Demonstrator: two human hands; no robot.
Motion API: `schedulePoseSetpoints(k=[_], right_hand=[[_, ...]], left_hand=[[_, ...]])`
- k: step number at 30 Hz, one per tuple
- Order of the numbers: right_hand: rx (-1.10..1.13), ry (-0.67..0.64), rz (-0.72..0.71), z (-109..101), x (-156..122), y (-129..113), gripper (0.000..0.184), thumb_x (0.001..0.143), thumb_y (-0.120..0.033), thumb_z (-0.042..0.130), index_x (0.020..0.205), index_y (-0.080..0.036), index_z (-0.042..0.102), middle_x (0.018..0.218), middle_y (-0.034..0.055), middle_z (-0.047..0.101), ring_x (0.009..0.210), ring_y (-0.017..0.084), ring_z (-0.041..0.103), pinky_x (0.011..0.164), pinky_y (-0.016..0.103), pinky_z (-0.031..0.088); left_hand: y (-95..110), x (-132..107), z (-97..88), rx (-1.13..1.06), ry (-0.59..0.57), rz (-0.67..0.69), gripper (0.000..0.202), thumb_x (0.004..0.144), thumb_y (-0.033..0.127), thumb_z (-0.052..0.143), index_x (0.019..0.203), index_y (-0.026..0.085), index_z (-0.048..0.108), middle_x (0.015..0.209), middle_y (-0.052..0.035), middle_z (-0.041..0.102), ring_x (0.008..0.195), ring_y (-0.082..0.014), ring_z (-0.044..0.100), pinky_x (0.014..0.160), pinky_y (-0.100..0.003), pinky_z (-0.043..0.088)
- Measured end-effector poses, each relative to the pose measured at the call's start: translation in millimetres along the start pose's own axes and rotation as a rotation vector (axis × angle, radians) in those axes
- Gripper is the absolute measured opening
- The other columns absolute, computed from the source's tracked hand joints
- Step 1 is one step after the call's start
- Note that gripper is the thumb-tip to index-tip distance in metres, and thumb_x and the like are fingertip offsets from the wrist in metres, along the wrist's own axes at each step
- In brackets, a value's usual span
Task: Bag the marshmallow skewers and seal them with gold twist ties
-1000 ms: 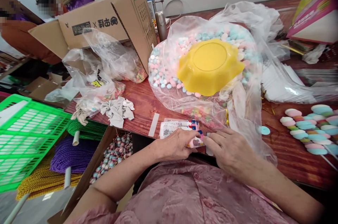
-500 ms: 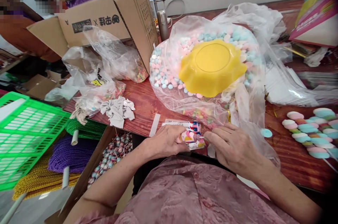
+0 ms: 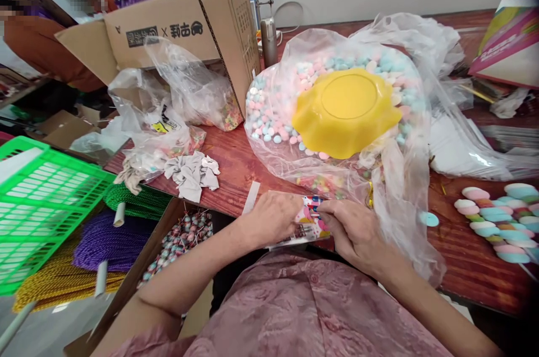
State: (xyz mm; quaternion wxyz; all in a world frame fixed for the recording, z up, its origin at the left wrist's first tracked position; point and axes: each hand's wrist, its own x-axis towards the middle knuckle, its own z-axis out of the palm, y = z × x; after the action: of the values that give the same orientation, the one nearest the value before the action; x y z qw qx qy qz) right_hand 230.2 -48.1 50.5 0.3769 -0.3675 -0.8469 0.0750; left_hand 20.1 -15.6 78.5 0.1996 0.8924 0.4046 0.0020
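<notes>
Here, near table edge: left hand point(image 3: 272, 219) lies over printed packet point(image 3: 306, 214), fingers curled, tips hidden, cannot tell how firm grip is. Right hand point(image 3: 357, 228) at packet's right end, fingers bent, close together; pinch or mere touch, cannot tell. Packet between hands, near side of table point(image 3: 229, 149). Just beyond, clear bag point(image 3: 273, 115) of pink-and-blue sweets, upturned yellow bowl point(image 3: 347, 110) over them. Far left, cardboard box point(image 3: 177, 34).
</notes>
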Motion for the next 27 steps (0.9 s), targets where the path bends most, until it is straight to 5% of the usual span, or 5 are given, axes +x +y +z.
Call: schedulePoseSetpoints(k=[4,8,14,22,27], right_hand=[[0.339,0.075,0.349,29.1,-3.5,4.7,0.020,0.097,-0.019,0.050,0.111,-0.026,0.061,0.095,0.0034,0.071,0.084,0.018,0.067,0.073,0.032,0.053],[0.711,0.271,0.600,52.4,1.5,9.8,0.038,0.097,-0.033,0.054,0.135,-0.032,0.052,0.131,0.0056,0.063,0.115,0.021,0.062,0.095,0.039,0.053],[1.015,0.385,0.861,43.2,16.5,22.5,0.064,0.087,-0.040,0.064,0.147,-0.033,0.042,0.143,0.0083,0.053,0.099,0.020,0.064,0.063,0.028,0.055],[0.976,0.629,0.885,38.3,11.0,21.3,0.062,0.082,-0.040,0.070,0.140,-0.030,0.051,0.142,0.0084,0.053,0.095,0.020,0.065,0.061,0.028,0.055],[0.628,0.625,0.578,20.4,1.4,10.0,0.048,0.096,-0.027,0.056,0.143,-0.034,0.048,0.141,0.0080,0.055,0.094,0.017,0.066,0.083,0.039,0.058]], left_hand=[[12.1,19.5,-42.0,0.443,-0.053,0.096,0.020,0.089,0.008,0.050,0.100,0.010,0.067,0.090,-0.0133,0.072,0.084,-0.0245,0.068,0.067,-0.031,0.046],[40.9,51.8,-88.9,0.753,-0.125,0.149,0.017,0.086,0.004,0.054,0.086,0.010,0.070,0.081,-0.0148,0.071,0.079,-0.0267,0.068,0.066,-0.035,0.045],[58.5,90.7,-111.6,0.968,-0.141,0.124,0.017,0.082,0.001,0.058,0.084,0.010,0.072,0.074,-0.0141,0.070,0.079,-0.0294,0.066,0.072,-0.041,0.041],[0.3,114.3,-121.1,0.753,-0.071,-0.052,0.019,0.085,0.006,0.055,0.090,0.011,0.073,0.087,-0.0165,0.072,0.089,-0.0290,0.069,0.074,-0.035,0.043],[-26.1,69.5,-91.3,-0.066,0.039,0.163,0.021,0.088,0.031,0.062,0.100,0.016,0.071,0.086,-0.0036,0.072,0.081,-0.0176,0.065,0.072,-0.023,0.046]])
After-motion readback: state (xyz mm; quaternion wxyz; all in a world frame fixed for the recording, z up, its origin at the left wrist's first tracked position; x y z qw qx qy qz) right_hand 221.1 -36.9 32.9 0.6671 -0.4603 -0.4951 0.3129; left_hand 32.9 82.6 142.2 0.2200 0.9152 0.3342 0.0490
